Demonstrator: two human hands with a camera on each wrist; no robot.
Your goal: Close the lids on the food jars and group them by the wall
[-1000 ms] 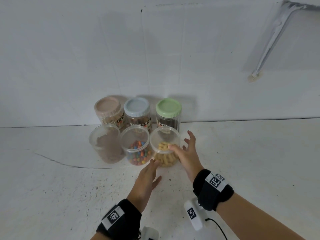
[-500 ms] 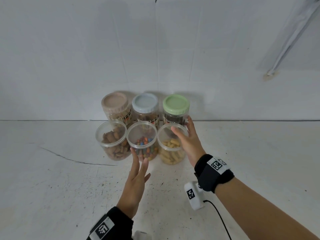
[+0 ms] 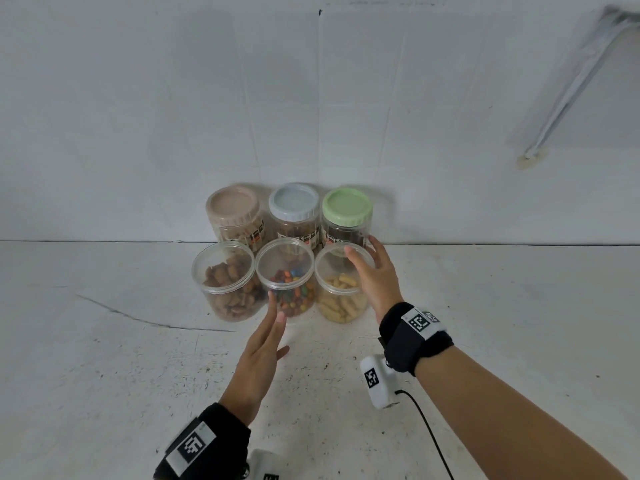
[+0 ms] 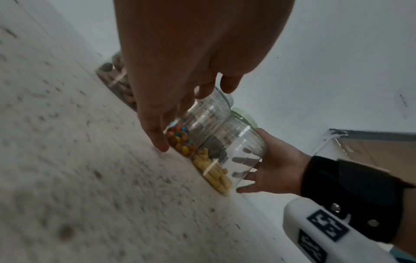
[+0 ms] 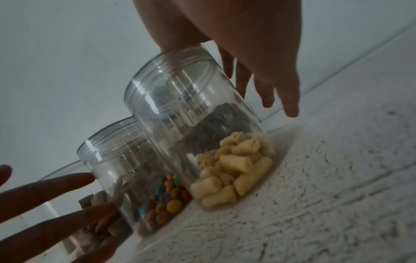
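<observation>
Back row against white wall: three jars closed with pink lid, blue lid, green lid. Front row on white speckled counter, touching side by side, mouths clear, no coloured lids: brown-snack jar, candy jar with multicoloured candies, yellow-puff jar with pale puffs. Cracked line on counter left of group; cable trailing from right wrist unit.

Left hand: fingers straight, tips at candy jar front. Right hand: spread loosely against right side of yellow-puff jar, not curled round it.
</observation>
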